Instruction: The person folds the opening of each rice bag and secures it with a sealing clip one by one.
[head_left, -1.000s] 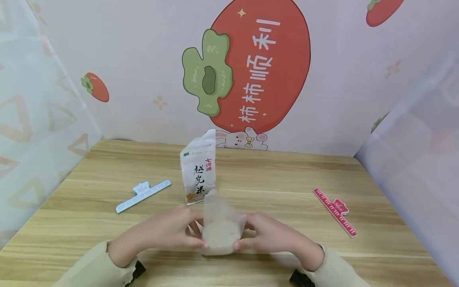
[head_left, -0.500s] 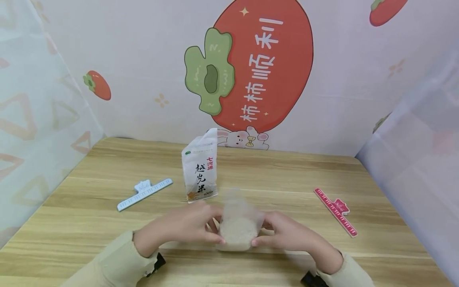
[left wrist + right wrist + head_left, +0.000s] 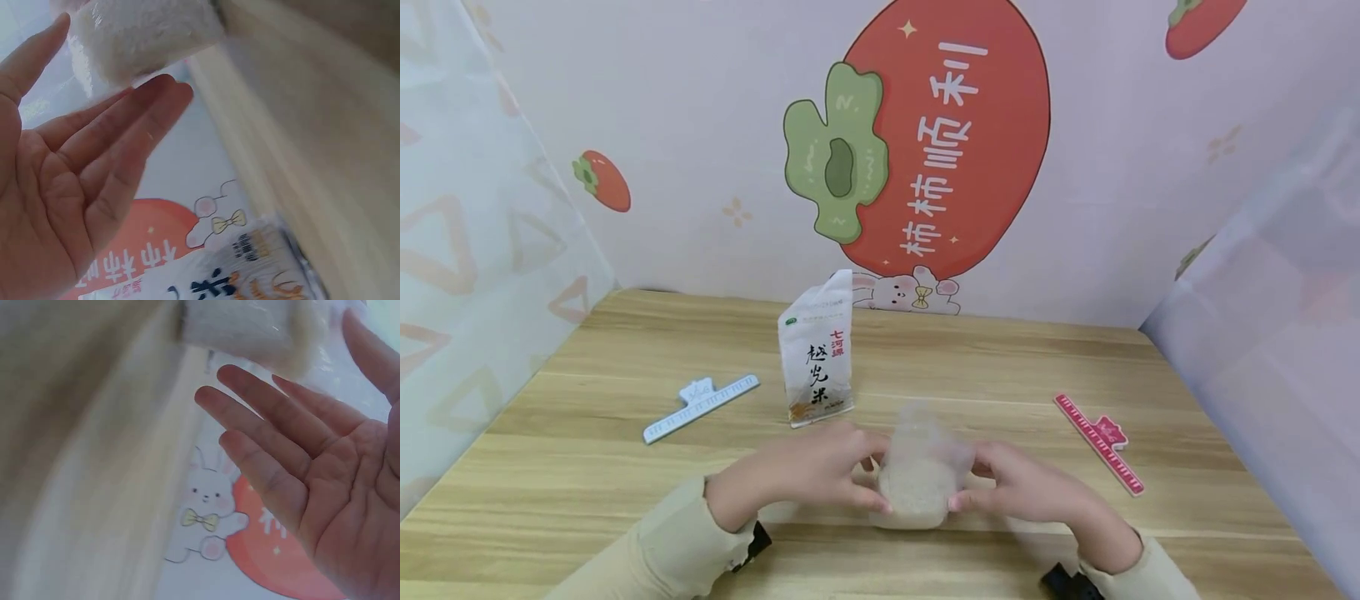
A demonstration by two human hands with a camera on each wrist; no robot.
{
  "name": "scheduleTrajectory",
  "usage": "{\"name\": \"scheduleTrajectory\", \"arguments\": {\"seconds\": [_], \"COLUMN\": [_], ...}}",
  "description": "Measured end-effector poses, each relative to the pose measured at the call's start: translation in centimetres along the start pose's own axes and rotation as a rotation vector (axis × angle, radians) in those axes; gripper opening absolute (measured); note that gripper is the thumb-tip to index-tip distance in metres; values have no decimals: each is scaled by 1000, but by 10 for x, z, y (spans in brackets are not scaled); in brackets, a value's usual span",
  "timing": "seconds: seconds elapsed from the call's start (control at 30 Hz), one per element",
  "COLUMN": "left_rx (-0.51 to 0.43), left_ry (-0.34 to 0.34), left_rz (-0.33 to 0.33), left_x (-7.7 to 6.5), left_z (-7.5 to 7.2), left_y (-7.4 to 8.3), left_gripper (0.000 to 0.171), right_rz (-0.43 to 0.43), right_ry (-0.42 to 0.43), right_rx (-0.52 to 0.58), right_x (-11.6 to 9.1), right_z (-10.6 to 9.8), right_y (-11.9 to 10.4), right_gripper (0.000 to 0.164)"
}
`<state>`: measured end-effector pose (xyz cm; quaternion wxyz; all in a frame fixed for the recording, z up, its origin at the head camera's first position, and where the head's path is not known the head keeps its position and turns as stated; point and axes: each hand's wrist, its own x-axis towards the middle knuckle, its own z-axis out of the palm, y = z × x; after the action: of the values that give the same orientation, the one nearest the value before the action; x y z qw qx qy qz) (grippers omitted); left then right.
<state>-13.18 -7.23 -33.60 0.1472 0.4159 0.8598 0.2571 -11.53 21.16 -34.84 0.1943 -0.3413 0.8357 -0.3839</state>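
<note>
A clear plastic bag of rice [image 3: 917,492] stands at the near middle of the table, its loose top sticking up. My left hand [image 3: 820,471] holds its left side, thumb at the front and fingers behind. My right hand [image 3: 1026,492] holds the right side the same way. In the left wrist view the fingers [image 3: 125,131] reach to the edge of the bag of rice [image 3: 144,37]. In the right wrist view the fingers [image 3: 269,425] are fairly straight, tips by the bag of rice [image 3: 244,328]. Whether the bag's base touches the wood cannot be told.
A white printed rice package [image 3: 816,358] stands upright behind my left hand. On the wooden table [image 3: 1000,367] lie a light blue bag clip [image 3: 700,408] at the left and a pink-red bag clip [image 3: 1101,446] at the right. A printed backdrop [image 3: 700,108] closes the back.
Both hands have shifted to the right together with the bag of rice, away from the white package. The package and both clips have stayed in place.
</note>
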Motion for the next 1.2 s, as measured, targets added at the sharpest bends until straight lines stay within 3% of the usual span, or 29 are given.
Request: {"name": "scheduleTrajectory", "arguments": {"seconds": [0.17,0.27,0.37,0.57,0.73,0.97,1.1,1.2], "left_rx": [15,-55,-111,-127,-117,-242,-306,-351], "left_ry": [145,230,271,246,224,210,207,217], "left_rz": [36,61,84,104,108,12,15,22], "left_x": [0,0,2,7,9,9,12,13], "left_z": [-20,-33,-42,-55,-61,-58,-56,-55], "left_y": [8,16,24,37,45,44,41,37], "left_gripper": [43,41,32,12,14,10,8,8], "right_rz": [-20,-55,-107,-234,-308,-379,-451,-506], "right_ry": [90,165,245,413,510,595,652,691], "right_rx": [10,11,26,-43,-61,-137,-221,-255], "right_x": [-1,0,4,15,22,26,28,31], "right_z": [-11,-17,-19,-14,-9,0,6,9], "right_y": [-13,-22,-27,-33,-40,-46,-47,-46], "right_gripper": [47,42,36,24,17,21,33,28]}}
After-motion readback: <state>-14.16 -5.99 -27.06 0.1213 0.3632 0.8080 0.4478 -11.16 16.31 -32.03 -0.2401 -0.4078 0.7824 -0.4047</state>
